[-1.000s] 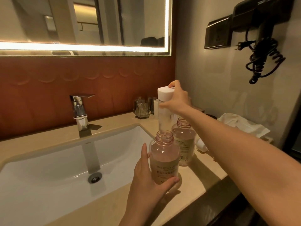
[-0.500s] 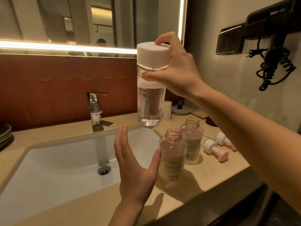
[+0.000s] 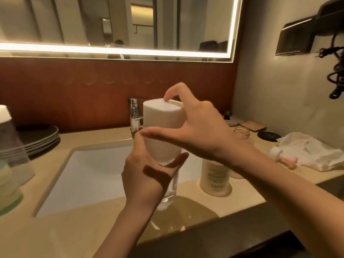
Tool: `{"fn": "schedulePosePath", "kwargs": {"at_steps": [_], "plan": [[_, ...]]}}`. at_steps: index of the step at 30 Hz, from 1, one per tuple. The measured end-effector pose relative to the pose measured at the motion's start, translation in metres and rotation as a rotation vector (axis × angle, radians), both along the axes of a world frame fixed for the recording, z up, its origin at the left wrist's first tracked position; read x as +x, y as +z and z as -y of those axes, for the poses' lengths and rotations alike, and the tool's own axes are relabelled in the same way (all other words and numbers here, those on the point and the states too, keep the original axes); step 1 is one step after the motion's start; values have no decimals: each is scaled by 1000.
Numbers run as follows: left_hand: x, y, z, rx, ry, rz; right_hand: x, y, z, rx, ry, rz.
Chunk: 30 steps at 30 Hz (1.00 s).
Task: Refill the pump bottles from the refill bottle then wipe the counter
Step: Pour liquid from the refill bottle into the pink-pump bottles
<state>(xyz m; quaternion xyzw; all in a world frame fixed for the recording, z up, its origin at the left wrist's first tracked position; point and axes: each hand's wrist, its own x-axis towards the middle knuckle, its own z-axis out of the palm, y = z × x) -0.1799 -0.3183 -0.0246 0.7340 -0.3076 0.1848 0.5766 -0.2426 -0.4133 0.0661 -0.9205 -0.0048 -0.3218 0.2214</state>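
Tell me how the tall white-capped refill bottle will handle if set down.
Probably rigid: the refill bottle holds its shape in the left hand. Tall and narrow, so likely tippy. Its smooth clear wall may be slippery.

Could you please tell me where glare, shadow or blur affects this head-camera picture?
Head view: the mirror's light strip is blown out; a dark finger shadow crosses the left hand; the clear container at the left edge is blurred.

The sink [image 3: 89, 174] is open room, but the tap [image 3: 135, 116] stands behind, plates [image 3: 42, 138] sit left, and bottles [image 3: 216, 180] stand right.
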Motion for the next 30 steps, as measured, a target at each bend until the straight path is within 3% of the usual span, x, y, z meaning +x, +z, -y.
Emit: {"fn": "schedulePosePath", "kwargs": {"at_steps": [5, 9, 13, 22, 30], "plan": [[-4, -4, 2, 116, 38, 32, 0, 21, 2, -301, -257, -157], [-1, -3, 5, 113, -17, -27, 19, 23, 6, -455, -331, -188], [9, -4, 3, 134, -51, -23, 27, 22, 16, -415, -244, -235], [23, -6, 2, 174, -79, 5, 32, 9, 22, -300, -193, -152], [20, -7, 4, 70, -315, -114, 24, 19, 29, -248, 63, -275]]}}
